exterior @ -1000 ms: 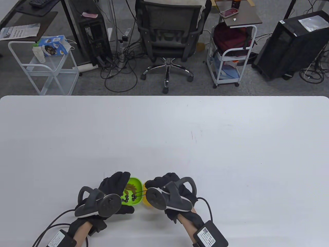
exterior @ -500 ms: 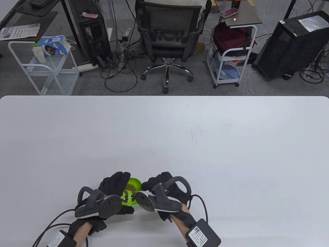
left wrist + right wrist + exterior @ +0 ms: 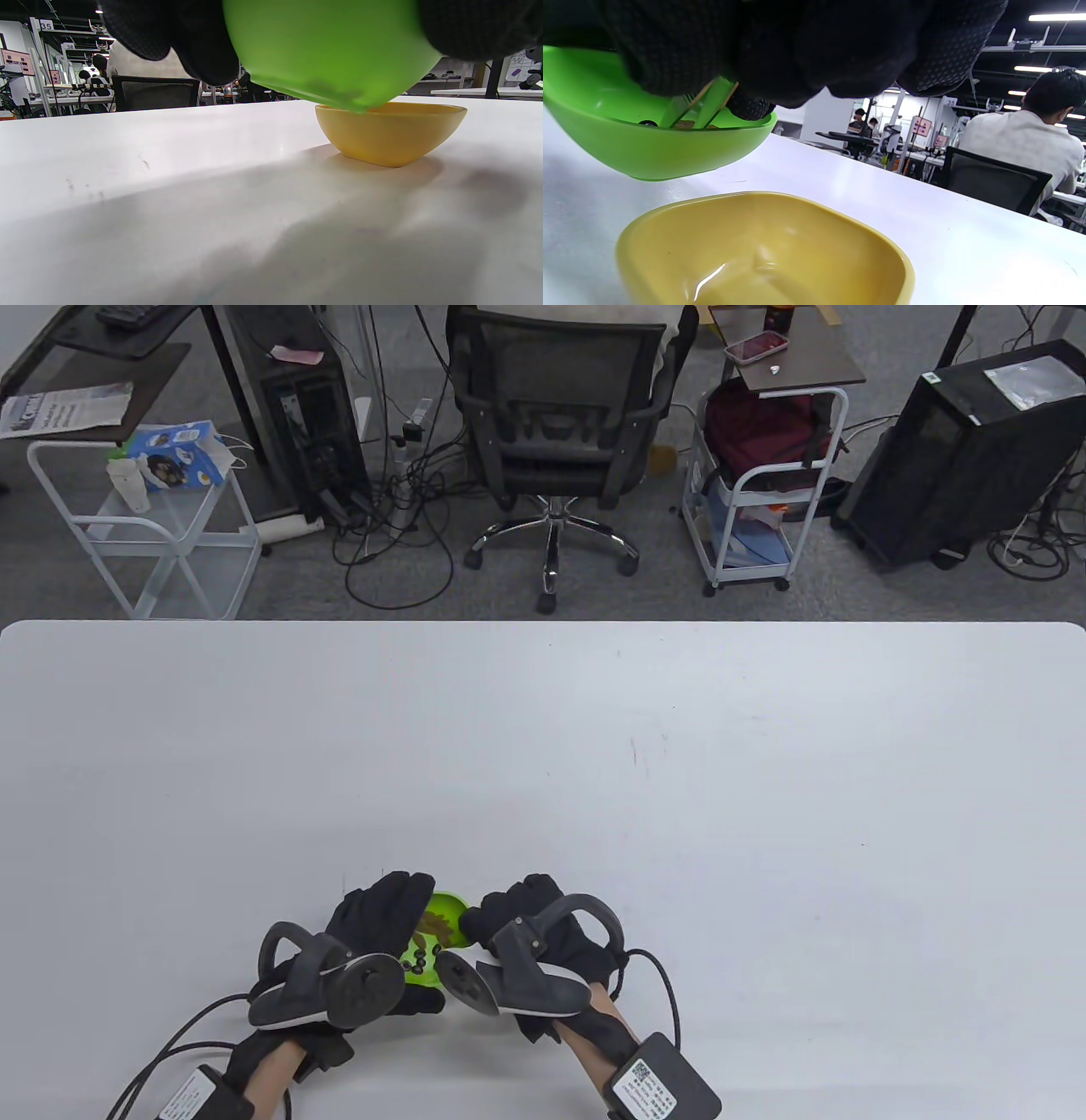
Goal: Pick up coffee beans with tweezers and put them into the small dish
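My left hand (image 3: 386, 912) grips a green bowl (image 3: 443, 909) and holds it tilted, just above the table; brown coffee beans (image 3: 437, 927) lie in it. My right hand (image 3: 513, 916) is close against the bowl's right side and pinches tweezers (image 3: 701, 106), whose tips reach down into the green bowl (image 3: 649, 146) at the beans. A small yellow dish (image 3: 763, 250) stands on the table right under my right hand and looks empty. It also shows in the left wrist view (image 3: 390, 131), below the green bowl (image 3: 331, 51). In the table view the right hand hides the dish.
The white table (image 3: 679, 780) stretches wide beyond and to both sides of my hands. Glove cables trail off its near edge. An office chair (image 3: 556, 415) and carts stand on the floor behind the far edge.
My right hand has moved left toward the green bowl and now covers the yellow dish in the table view. My left hand and the bowl have barely moved.
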`<state>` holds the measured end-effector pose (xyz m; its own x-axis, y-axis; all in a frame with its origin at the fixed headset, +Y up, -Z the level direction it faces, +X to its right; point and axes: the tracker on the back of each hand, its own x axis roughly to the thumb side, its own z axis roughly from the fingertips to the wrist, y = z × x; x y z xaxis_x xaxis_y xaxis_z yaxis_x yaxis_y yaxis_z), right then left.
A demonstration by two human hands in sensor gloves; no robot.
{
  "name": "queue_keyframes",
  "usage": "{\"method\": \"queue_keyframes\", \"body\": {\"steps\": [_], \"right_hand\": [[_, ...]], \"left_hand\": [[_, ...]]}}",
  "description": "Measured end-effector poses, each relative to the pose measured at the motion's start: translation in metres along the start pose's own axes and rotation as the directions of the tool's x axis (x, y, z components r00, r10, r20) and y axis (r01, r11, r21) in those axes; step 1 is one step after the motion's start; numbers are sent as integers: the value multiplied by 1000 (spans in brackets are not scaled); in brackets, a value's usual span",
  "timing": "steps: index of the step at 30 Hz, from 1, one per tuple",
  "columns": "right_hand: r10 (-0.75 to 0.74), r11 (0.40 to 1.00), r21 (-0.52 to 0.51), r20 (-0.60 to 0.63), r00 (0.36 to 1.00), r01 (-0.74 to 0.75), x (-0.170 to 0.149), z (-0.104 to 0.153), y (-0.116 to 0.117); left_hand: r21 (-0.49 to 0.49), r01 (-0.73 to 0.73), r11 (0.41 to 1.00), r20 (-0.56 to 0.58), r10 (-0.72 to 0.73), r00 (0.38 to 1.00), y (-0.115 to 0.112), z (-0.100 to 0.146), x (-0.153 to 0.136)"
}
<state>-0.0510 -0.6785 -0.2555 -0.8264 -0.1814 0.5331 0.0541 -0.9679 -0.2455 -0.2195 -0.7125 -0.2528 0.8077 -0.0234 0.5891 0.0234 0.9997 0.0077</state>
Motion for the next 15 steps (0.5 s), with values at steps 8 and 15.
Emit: {"method": "queue_keyframes", "body": {"steps": [8,15], "right_hand": [[15,1000,-4,8,1000,-15,0,2,2],[19,1000,-5,5,1000,-19,0,2,1]], "left_hand": [[-2,7,1000,0,-7,1000,0,0,1],[6,3,1000,2,-3,1000,0,0,1]]}}
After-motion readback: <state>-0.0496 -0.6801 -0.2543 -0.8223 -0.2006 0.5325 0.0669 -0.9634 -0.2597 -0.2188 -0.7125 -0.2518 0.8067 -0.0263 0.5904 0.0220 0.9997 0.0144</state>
